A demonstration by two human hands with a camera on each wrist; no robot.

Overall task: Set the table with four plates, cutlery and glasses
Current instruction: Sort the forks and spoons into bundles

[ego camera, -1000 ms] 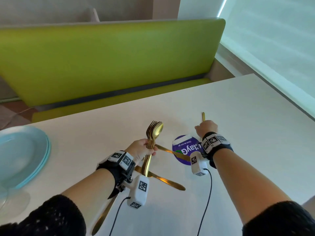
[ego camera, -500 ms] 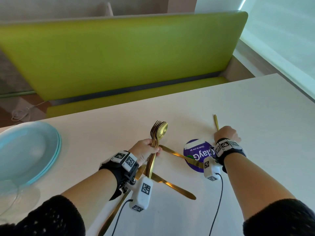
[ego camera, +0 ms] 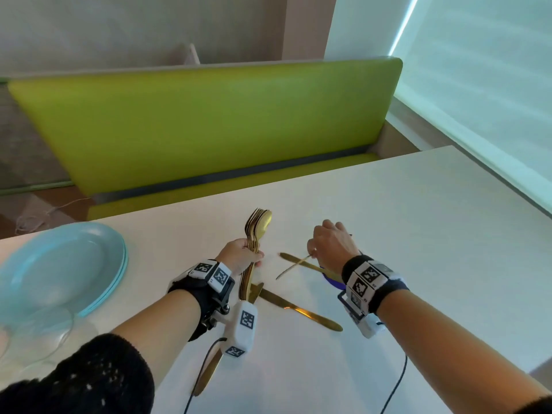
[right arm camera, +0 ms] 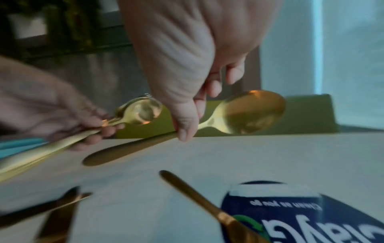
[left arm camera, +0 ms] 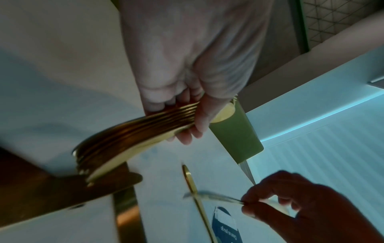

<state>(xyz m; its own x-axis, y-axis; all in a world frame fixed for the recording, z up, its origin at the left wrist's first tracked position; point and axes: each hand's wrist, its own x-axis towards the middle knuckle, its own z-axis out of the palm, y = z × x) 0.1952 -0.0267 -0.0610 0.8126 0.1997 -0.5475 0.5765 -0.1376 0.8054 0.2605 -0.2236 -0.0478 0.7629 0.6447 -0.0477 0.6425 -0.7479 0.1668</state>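
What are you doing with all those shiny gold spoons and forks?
A person is getting cutlery ready to set the table. The left hand grips a bundle of gold forks and spoons upright. The right hand pinches a single gold spoon, lifted off the white table. Gold knives lie on the table between the arms. A stack of light blue plates waits at the left, not yet laid out.

I am looking across a white table [ego camera: 418, 222] toward a lime-green padded bench [ego camera: 209, 124] running along its far side. Beyond the bench, a pale grey wall [ego camera: 134, 28] is standing. On the right, a large window with a translucent blind [ego camera: 484, 79] is letting in cool, bluish daylight. At far left, brownish floor [ego camera: 27, 210] is showing, with a thin pale cable lying on it.
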